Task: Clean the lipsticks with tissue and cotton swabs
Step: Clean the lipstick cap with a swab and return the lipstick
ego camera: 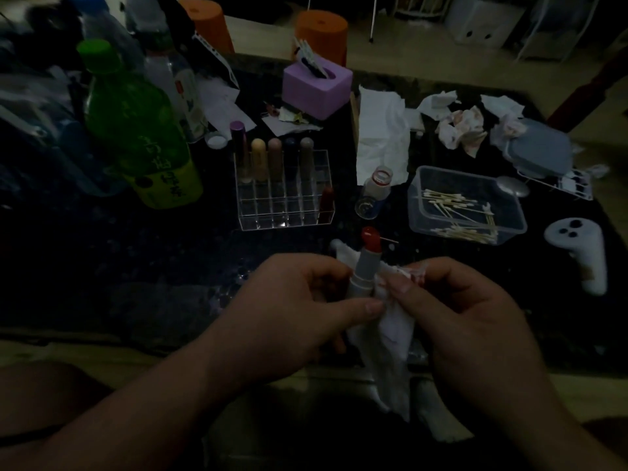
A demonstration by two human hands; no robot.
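Observation:
My left hand [299, 307] grips an uncapped red lipstick [367, 260] by its grey tube, upright over the dark table's near edge. My right hand [465, 311] pinches a white tissue [394, 331] against the tube's right side; the tissue hangs down below both hands and shows red smears near my fingertips. Behind stands a clear acrylic organizer [285, 195] with several capped lipsticks in its back row and one dark red lipstick [327, 202] at its front right. A clear tub of cotton swabs [465, 205] sits to the right.
A small bottle [373, 193] lies beside the organizer. Flat tissue [380, 134] and crumpled stained tissues [462, 127] lie at the back, by a purple tissue box [316, 86]. A green bottle [142, 130] stands left. A white controller [581, 253] lies right.

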